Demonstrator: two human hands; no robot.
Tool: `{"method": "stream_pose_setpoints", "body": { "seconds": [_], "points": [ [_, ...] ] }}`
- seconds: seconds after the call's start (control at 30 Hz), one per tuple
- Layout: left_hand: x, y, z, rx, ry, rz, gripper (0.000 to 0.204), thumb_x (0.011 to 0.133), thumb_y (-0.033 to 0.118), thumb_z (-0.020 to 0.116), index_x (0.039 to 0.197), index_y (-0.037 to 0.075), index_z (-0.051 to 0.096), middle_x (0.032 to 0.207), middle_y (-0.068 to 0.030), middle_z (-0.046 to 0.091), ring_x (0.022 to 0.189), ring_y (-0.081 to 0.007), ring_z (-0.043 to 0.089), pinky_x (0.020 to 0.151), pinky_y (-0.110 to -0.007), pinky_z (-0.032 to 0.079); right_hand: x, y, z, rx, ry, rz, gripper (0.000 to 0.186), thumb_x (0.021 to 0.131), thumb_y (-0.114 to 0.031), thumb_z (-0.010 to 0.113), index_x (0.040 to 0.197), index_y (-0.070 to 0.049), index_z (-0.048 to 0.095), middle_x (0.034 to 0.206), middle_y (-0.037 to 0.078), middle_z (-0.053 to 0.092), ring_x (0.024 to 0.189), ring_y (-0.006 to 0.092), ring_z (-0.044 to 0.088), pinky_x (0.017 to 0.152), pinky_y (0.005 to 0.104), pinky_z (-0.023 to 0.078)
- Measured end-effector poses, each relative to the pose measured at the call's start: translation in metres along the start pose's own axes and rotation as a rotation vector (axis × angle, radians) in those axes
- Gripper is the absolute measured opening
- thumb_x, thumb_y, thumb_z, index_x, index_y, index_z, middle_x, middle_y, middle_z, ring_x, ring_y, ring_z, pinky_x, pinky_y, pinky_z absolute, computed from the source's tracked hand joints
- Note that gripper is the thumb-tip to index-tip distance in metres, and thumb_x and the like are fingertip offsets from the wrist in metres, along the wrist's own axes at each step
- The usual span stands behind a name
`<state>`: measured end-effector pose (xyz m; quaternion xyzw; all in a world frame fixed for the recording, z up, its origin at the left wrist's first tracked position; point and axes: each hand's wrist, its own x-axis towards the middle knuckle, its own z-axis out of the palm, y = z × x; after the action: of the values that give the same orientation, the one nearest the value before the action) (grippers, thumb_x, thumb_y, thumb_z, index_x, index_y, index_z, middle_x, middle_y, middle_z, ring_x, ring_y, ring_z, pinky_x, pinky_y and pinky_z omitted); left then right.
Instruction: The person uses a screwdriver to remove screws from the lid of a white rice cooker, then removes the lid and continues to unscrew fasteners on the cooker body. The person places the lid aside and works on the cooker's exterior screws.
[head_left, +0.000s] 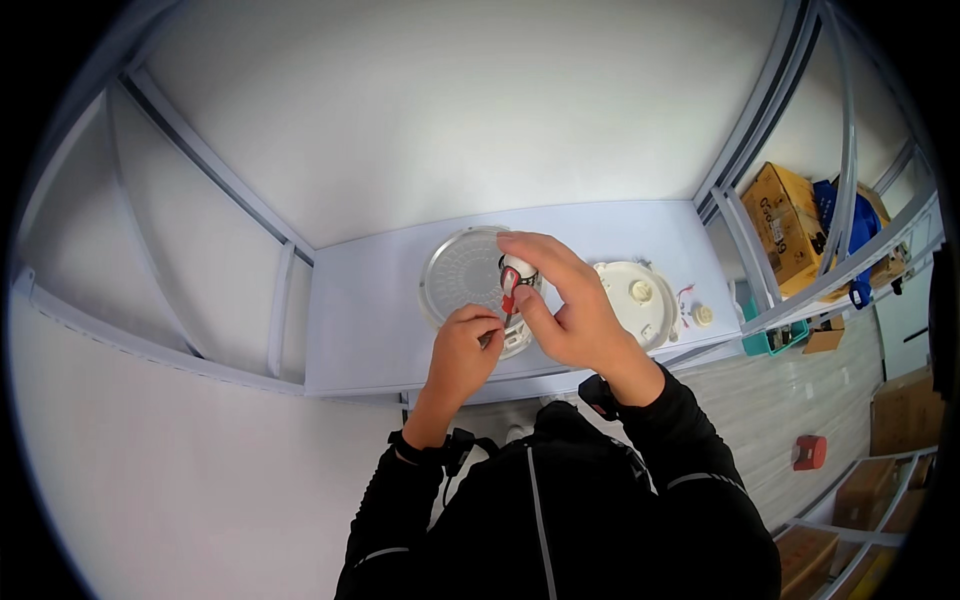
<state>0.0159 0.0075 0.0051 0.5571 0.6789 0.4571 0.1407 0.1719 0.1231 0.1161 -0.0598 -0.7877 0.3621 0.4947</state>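
Right hand (pixel 572 312) is gripping a screwdriver (pixel 517 272) by its white, red and black handle. Index finger reaches over the far end, thumb presses from the near side, back of the hand faces us. The shaft points down toward our body. Left hand (pixel 458 348) sits lower and just left of the tool, fingers curled in, thumb side toward the shaft. Something dark shows at its fingertips; we can't tell if they pinch it or the shaft.

Left forearm rises steeply and leans right; right forearm slants up and left, so the hands nearly meet. Both wrists are bent inward. Black sleeves (pixel 690 435) on both arms, black strap (pixel 428 452) on the left wrist.

Screwdriver is over the right part of a round grey disc (pixel 458 278) with a silvery rim, flat on the table (pixel 365 320). A pale piece (pixel 517 341) shows below the fingers; we can't tell if it joins the disc.

Right of the hands: round white base (pixel 622 285), small cream cap (pixel 641 291) on it, red wires (pixel 685 293) beside it, cream cylinder (pixel 702 316) near the table's right end.

Further right: cardboard box (pixel 785 225), teal bin (pixel 757 343), red stool (pixel 810 452) on the floor.
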Motion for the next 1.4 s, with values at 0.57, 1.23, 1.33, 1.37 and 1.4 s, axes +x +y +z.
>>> {"method": "stream_pose_setpoints", "body": {
  "seconds": [0.57, 1.23, 1.33, 1.37, 1.4],
  "points": [
    [0.005, 0.008, -0.010, 0.137, -0.064, 0.011, 0.011, 0.088, 0.011, 0.081, 0.097, 0.005, 0.082, 0.103, -0.0061, 0.075, 0.095, -0.0289, 0.071, 0.081, -0.040, 0.058, -0.004, 0.000, -0.007, -0.019, -0.152, 0.131, 0.042, 0.095, 0.002, 0.067, 0.136, -0.002, 0.069, 0.135, 0.021, 0.067, 0.117, 0.0328, 0.068, 0.097, 0.0387, 0.056],
    [0.008, 0.012, -0.011, 0.195, -0.069, -0.003, 0.013, 0.087, 0.014, 0.082, 0.100, 0.009, 0.082, 0.106, -0.0033, 0.075, 0.098, -0.0270, 0.071, 0.082, -0.038, 0.059, -0.001, 0.006, -0.003, 0.133, -0.134, 0.054, 0.043, 0.090, -0.004, 0.077, 0.132, 0.000, 0.070, 0.122, 0.016, 0.067, 0.105, 0.0292, 0.067, 0.094, 0.0379, 0.055],
    [0.009, 0.017, -0.011, 0.197, -0.046, -0.017, 0.012, 0.087, 0.014, 0.082, 0.098, 0.009, 0.082, 0.106, -0.0029, 0.075, 0.097, -0.0267, 0.071, 0.081, -0.038, 0.059, 0.001, 0.003, -0.003, -0.033, -0.124, -0.011, 0.046, 0.090, 0.001, 0.071, 0.136, 0.001, 0.067, 0.126, 0.016, 0.067, 0.107, 0.0305, 0.068, 0.095, 0.0385, 0.055],
    [0.009, 0.015, -0.011, 0.197, -0.047, -0.008, 0.012, 0.086, 0.015, 0.082, 0.097, 0.009, 0.082, 0.105, -0.0027, 0.075, 0.097, -0.0266, 0.071, 0.081, -0.038, 0.059, 0.002, 0.003, -0.003, -0.063, -0.124, -0.013, 0.048, 0.090, 0.002, 0.070, 0.137, 0.000, 0.067, 0.128, 0.017, 0.067, 0.107, 0.0308, 0.068, 0.095, 0.0385, 0.055],
    [0.008, 0.013, -0.010, 0.196, -0.049, 0.000, 0.012, 0.086, 0.015, 0.082, 0.096, 0.009, 0.082, 0.105, -0.0026, 0.075, 0.097, -0.0265, 0.071, 0.081, -0.038, 0.059, 0.001, 0.004, -0.005, -0.026, -0.142, 0.040, 0.050, 0.089, 0.002, 0.071, 0.139, -0.001, 0.066, 0.127, 0.017, 0.067, 0.107, 0.0304, 0.068, 0.094, 0.0380, 0.055]
  ]
}}
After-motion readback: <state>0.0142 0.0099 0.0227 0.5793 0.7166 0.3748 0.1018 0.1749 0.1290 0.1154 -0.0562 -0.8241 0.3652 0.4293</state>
